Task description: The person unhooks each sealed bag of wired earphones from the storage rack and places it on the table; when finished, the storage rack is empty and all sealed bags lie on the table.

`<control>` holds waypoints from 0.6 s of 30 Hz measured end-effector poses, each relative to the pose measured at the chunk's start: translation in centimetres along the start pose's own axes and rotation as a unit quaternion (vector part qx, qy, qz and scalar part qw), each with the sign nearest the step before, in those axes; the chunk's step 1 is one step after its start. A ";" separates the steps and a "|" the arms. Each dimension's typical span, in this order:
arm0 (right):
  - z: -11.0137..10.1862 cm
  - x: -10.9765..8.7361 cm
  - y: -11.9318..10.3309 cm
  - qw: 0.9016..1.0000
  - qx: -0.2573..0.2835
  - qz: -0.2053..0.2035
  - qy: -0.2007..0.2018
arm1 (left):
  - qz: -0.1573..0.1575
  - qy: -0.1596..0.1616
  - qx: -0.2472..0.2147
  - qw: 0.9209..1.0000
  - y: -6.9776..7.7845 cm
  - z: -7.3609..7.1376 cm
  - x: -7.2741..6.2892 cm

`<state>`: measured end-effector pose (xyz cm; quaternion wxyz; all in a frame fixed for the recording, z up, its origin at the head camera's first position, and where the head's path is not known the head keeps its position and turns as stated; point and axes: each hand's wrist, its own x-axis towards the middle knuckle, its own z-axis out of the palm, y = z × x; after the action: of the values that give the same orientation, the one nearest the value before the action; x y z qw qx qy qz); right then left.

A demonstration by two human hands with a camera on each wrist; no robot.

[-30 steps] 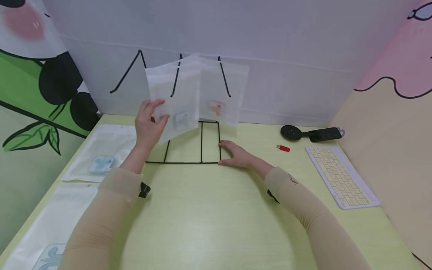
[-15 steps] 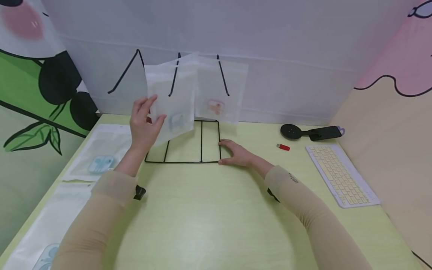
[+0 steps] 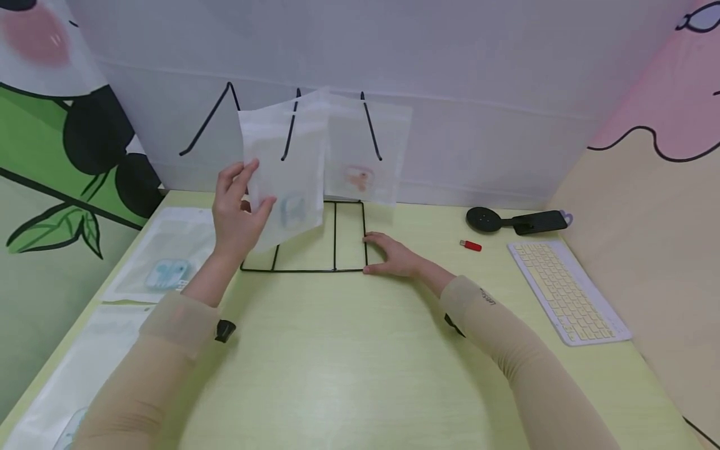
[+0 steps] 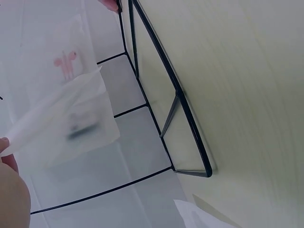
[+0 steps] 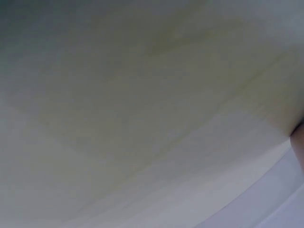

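Note:
My left hand (image 3: 236, 209) pinches the left edge of a translucent white zip bag (image 3: 284, 165), which hangs from the middle hook of a black wire rack (image 3: 304, 271). A bluish item shows faintly inside it. Beside it, a second bag (image 3: 368, 147) holding pink-red earphones (image 4: 66, 65) hangs on the right hook. The rack's left hook (image 3: 210, 119) carries nothing. My right hand (image 3: 394, 255) grips the right end of the rack's base, thumb at the front corner. The right wrist view is blurred, with only a sliver of skin at its right edge.
Two more white bags lie at the table's left: one farther back (image 3: 194, 231), one nearer (image 3: 79, 356). To the right are a black round-headed object with a handle (image 3: 485, 220), a red USB stick (image 3: 470, 245) and a keyboard (image 3: 568, 287). A white curtain (image 3: 467, 144) hangs behind.
My left hand has moved slightly left and down, and the edge of the middle bag has shifted left with it. My right hand stays on the rack's base.

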<state>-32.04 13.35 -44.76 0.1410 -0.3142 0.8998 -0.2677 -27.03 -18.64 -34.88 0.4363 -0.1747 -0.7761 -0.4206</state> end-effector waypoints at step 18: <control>0.0 -0.1 0.0 1.000 -0.001 0.011 -0.004 | -0.007 -0.037 0.006 0.999 3.1 -2.6 -0.5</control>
<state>-32.00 13.38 -44.73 0.1472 -0.3055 0.9028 -0.2645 -23.40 -18.83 -33.04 0.4050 -0.1820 -0.7953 -0.4127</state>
